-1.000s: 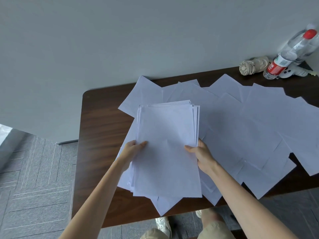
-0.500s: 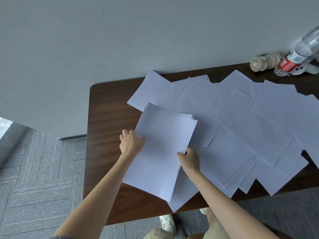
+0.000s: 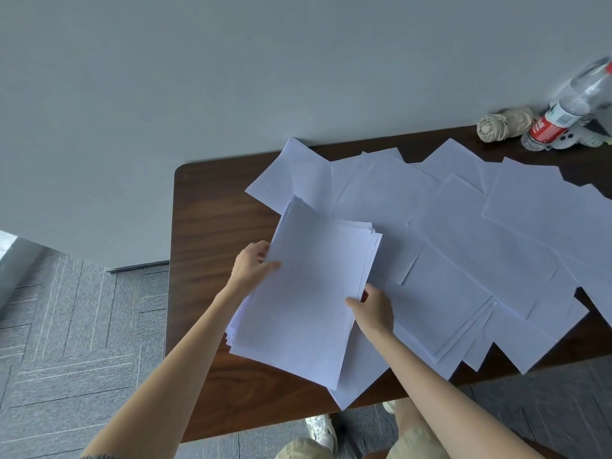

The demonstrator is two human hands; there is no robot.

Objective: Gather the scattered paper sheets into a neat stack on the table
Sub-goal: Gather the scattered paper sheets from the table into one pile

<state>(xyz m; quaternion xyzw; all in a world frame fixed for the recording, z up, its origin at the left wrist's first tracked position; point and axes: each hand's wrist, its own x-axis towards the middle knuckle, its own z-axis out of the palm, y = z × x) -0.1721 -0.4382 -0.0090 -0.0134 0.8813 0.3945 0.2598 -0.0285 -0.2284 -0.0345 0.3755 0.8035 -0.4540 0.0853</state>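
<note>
Stack in both my hands

My left hand (image 3: 253, 267) and right hand (image 3: 374, 309) pinch the paper stack (image 3: 311, 293) over the tabletop (image 3: 212, 233).

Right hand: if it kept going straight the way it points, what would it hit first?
The paper stack itself: the right hand pinches its right edge and points up-left across it. Beyond the stack probably comes the left hand, gripping the opposite edge, though heights are hard to judge.
</note>
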